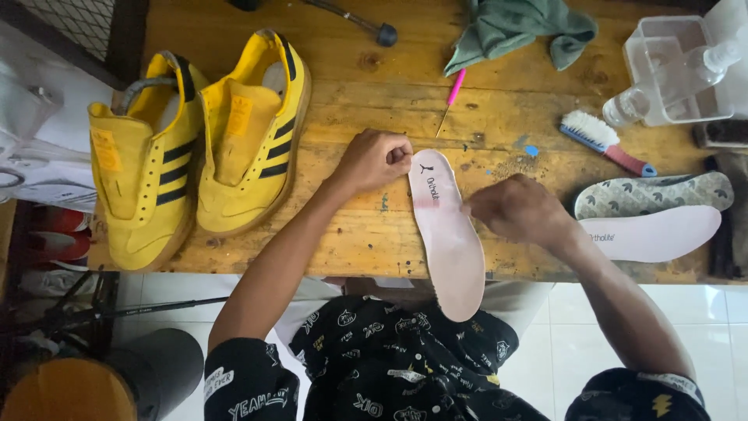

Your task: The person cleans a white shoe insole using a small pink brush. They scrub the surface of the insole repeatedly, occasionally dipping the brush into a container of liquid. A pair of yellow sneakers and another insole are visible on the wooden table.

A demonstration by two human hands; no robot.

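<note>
Insole (448, 234), pale pink, spans both hands on table (351, 234) edge: left hand (372, 160) pinches its heel end, right hand (518, 209) pinches its side. Looks light, floppy foam; grip by edges.

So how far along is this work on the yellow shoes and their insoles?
Seemingly done: both yellow suede shoes with black stripes stand without laces, and two insoles lie at the right of the wooden table. In hand: the left hand pinches the heel end of a pale pink insole while the right hand touches its edge. The white-bristled brush lies unused, and no insole is back in a shoe.
</note>
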